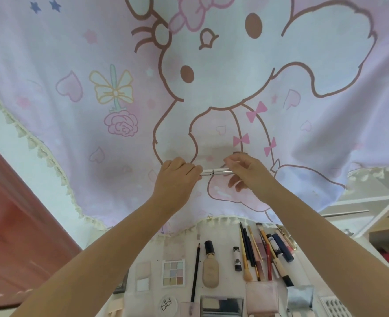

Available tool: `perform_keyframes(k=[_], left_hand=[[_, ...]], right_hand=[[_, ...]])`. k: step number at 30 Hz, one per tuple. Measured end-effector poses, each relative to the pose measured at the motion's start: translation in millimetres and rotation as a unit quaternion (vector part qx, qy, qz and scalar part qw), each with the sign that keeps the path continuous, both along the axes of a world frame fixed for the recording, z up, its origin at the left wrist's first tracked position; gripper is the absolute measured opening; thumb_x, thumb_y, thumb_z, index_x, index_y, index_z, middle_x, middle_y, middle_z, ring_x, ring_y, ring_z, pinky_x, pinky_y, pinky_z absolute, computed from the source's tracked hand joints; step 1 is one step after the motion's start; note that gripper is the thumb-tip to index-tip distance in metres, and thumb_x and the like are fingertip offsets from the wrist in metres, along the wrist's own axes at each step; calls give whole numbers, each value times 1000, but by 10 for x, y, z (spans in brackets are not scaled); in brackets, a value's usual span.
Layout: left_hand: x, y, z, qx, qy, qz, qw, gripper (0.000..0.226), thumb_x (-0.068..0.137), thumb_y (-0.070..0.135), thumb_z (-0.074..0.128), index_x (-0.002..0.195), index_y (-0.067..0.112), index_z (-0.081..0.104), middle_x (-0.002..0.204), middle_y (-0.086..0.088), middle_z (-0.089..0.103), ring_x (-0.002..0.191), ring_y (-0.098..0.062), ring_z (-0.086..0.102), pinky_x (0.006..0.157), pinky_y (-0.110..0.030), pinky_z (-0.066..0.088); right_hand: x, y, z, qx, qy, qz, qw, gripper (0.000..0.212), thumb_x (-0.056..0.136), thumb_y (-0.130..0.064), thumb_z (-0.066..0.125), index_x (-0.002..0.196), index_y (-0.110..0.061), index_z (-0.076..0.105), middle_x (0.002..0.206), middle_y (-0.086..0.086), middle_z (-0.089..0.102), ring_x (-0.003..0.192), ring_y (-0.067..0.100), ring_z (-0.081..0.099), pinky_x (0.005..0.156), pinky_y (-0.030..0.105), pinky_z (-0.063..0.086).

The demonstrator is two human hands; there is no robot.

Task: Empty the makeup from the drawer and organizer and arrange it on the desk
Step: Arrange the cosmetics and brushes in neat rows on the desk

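Both my arms reach forward and up in front of a hanging cartoon cloth. My left hand (177, 173) and my right hand (243, 171) together hold a thin silver makeup stick (215, 172) level between them, each pinching one end. Below them on the white desk (225, 234) lie makeup items in rows: a black pencil (195, 271), a beige bottle with a dark cap (210, 266), a small black and white tube (236, 258), a pastel eyeshadow palette (173, 273) and a bundle of brushes and pens (266, 252).
A pink and lilac cloth with a cartoon rabbit (189, 88) fills the upper view, its tasselled hem above the desk. A red-brown door (17, 213) stands at left. White shelving (371, 209) is at right. Compacts (222, 305) and a lash tray (333, 306) lie near the bottom edge.
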State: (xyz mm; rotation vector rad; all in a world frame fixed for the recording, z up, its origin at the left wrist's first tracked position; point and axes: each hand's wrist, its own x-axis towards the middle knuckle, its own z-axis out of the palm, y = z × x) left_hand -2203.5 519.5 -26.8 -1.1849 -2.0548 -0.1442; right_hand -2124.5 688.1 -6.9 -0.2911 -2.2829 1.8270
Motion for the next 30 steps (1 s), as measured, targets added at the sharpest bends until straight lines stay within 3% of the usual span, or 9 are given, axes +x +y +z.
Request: perform_keyframes(k=[2,4,8,11,14,18,21,24,30], left_hand=[[18,20,-40,-6,-7,-7,1000,28,80,25,46,67,15,69,54,5,61,51,-15,53,49,-22,37],[19,35,-101,-13,-27,-4,1000,30,80,25,44,65,16,68,53,5,60,50,-15,53,46,-20,38],[33,97,-360,-41,-104,-14,994,34,79,28,40,58,15,63,44,5,53,42,-15,46,41,-18,34],[92,148,-568,-54,-173,-14,983,25,73,25,54,51,15,59,37,4,47,35,-13,39,37,-20,26],[163,208,-709,-78,-211,3,974,22,74,22,59,55,12,59,42,1,51,40,-17,47,42,-22,27],[189,285,-857,-146,-333,33,931,33,99,27,31,97,7,57,84,-8,58,78,-22,44,68,-27,30],[196,298,-947,-147,-419,42,895,34,99,28,34,93,6,58,66,1,47,74,-18,40,66,-27,31],[210,315,-1035,-149,-465,42,872,32,98,26,37,85,6,57,70,-5,54,72,-19,43,68,-31,38],[244,386,-1150,-136,-511,54,847,24,98,25,38,83,11,51,61,4,40,70,-18,43,66,-27,35]], right_hand=[[8,28,-44,29,-16,-1,999,20,91,-16,51,82,-2,62,56,0,57,38,5,49,41,18,40],[20,46,-82,34,-8,3,999,19,89,-8,54,70,-8,60,55,0,56,37,2,49,42,17,42],[48,125,-268,-17,-13,5,1000,26,83,9,55,74,-14,60,66,3,56,48,-2,56,53,11,50],[65,173,-481,-111,-62,16,992,19,86,2,54,82,-16,58,73,4,57,52,5,60,52,16,51],[73,239,-676,-42,-132,-2,990,17,90,-19,54,75,-14,56,57,0,58,37,7,48,39,19,37],[49,357,-854,-43,-120,-17,992,18,88,-3,54,72,-10,58,47,0,53,33,6,42,35,17,33],[47,455,-929,-82,-132,-17,988,20,88,3,51,77,-12,59,58,7,52,37,5,45,37,16,37],[49,499,-1012,-33,-180,7,983,20,89,-2,51,77,-14,59,59,4,52,41,7,44,41,16,36],[-2,516,-1062,2,-180,17,983,20,90,-7,52,76,-20,60,59,2,52,47,9,44,41,12,38]])
